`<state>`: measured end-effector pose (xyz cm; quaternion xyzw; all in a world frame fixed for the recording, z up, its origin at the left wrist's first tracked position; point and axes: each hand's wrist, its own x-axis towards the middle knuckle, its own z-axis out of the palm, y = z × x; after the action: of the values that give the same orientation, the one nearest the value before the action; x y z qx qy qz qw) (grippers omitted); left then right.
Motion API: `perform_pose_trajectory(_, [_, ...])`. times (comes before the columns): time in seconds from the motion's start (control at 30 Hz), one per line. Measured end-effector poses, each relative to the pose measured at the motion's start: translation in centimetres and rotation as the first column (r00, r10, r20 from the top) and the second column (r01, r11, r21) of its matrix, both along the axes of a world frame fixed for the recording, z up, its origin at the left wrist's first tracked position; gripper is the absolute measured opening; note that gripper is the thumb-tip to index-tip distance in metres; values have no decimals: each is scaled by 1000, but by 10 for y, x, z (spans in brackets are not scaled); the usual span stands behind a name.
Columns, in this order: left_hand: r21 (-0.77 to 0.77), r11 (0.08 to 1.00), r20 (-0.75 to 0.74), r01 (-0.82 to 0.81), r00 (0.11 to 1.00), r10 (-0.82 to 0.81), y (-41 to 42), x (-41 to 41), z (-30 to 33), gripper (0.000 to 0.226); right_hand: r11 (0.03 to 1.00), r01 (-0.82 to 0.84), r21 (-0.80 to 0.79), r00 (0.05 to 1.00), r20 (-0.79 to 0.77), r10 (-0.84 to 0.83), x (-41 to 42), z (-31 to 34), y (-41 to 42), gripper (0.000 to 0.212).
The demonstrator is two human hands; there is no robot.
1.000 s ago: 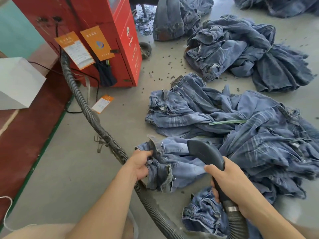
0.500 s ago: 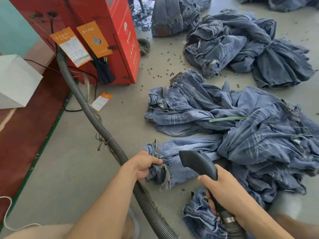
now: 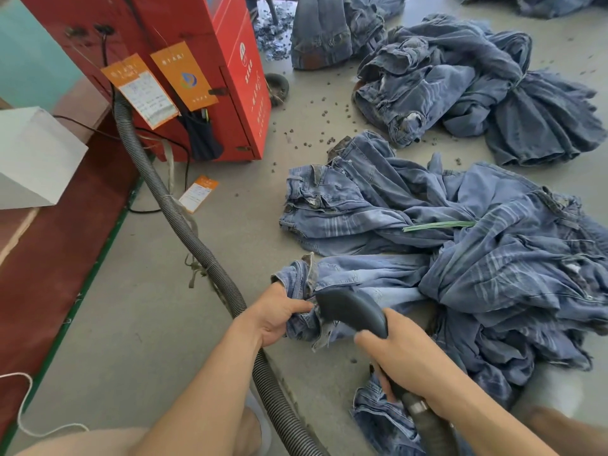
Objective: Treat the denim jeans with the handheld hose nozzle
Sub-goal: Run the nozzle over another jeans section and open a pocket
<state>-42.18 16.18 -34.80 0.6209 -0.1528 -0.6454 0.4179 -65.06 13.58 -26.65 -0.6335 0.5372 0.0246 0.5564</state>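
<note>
At nine o'clock, a pale folded sheet (image 3: 36, 159) on dark red flooring; at eleven, a glossy red cabinet (image 3: 210, 70) hung with orange tags. From there, a ribbed grey hose (image 3: 184, 225), stiff-looking and corrugated, running down toward six o'clock. Just left of centre, left hand (image 3: 274, 312) curled tight round the bunched cuff of a pale denim jeans leg (image 3: 358, 281), soft, creased, frayed at the hem. Touching that cloth, a smooth black curved nozzle (image 3: 352, 311), gripped at its neck by the right hand (image 3: 408, 355), fingers wrapped fully round. From two to four o'clock, heaped darker jeans (image 3: 493, 258), whiskered with faded stripes, and small dark pellets (image 3: 324, 115) strewn on the concrete floor (image 3: 138, 324).

Risks, as judged: loose fabric drawn into or bunched over the nozzle mouth if the left grip slackens; hose snagging under the forearm and tugging the aim off; thumb close enough to the tip to be caught.
</note>
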Motion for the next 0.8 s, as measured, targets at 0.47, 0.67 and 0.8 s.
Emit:
perform_pose_trajectory(0.47, [-67,977,-553,-202,822,132,-2,11,8,54,977,102,-188,991,-64,-116,8,-5,-7,18])
perform_pose_trajectory(0.67, [-139,969,-696,-205,716,51,-8,9,20,98,993,91,-71,996,28,-89,-3,2,10,20])
perform_pose_trajectory(0.8, [-160,958,-687,-239,724,66,-9,10,25,93,988,116,-104,993,27,-114,14,-1,1,17])
